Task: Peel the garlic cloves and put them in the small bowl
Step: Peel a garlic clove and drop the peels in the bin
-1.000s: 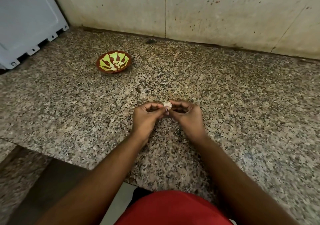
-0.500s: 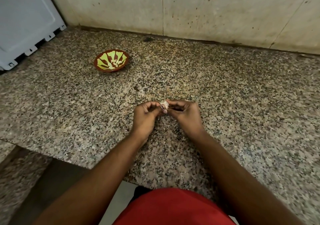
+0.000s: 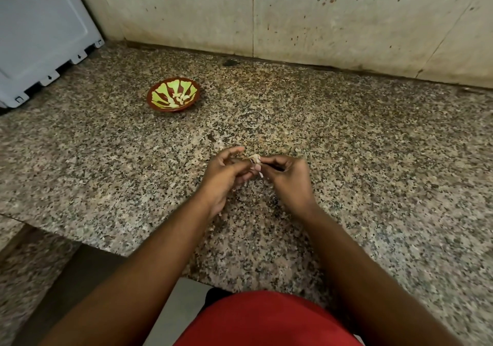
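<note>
A small pale garlic clove is pinched between the fingertips of both hands above the middle of the speckled granite counter. My left hand holds it from the left with its forefinger lifted. My right hand pinches it from the right, fingers curled. A strip of papery skin hangs just below the clove. The small brown bowl with a green leaf pattern stands at the back left, well away from my hands, and holds several peeled cloves.
A grey-blue plastic panel leans at the far left corner. A stained tiled wall closes the back of the counter. The counter's front edge runs diagonally at the lower left, with floor below it.
My left hand has turned, its forefinger lifting off the clove. A strip of skin now hangs below the clove. The bowl stays in place.
</note>
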